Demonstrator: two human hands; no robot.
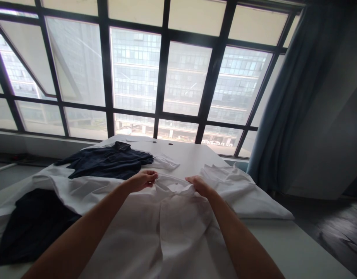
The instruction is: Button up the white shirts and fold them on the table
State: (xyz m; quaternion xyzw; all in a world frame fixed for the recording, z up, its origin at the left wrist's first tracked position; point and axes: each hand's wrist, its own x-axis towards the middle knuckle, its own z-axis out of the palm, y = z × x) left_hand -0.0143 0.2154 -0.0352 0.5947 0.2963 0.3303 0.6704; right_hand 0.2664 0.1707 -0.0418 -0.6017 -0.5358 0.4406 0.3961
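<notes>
A white shirt [184,221] lies front side up before me, its button placket running toward me and its lower part cut off by the frame. My left hand [143,180] pinches the left end of the shirt's collar [170,181] between thumb and fingers. At the collar's right end, my right hand [199,185] is closed on the fabric in the same way. Between the two hands the collar is stretched out, with a small dark label mark inside the neck. The sleeves are partly hidden by my forearms.
Left of the shirt lie a dark navy shirt [105,161], rumpled white cloth [91,190] and another dark garment [36,224]. A white garment [251,190] is on the right side of the white table [193,154]. Behind are windows and a blue-grey curtain [291,97].
</notes>
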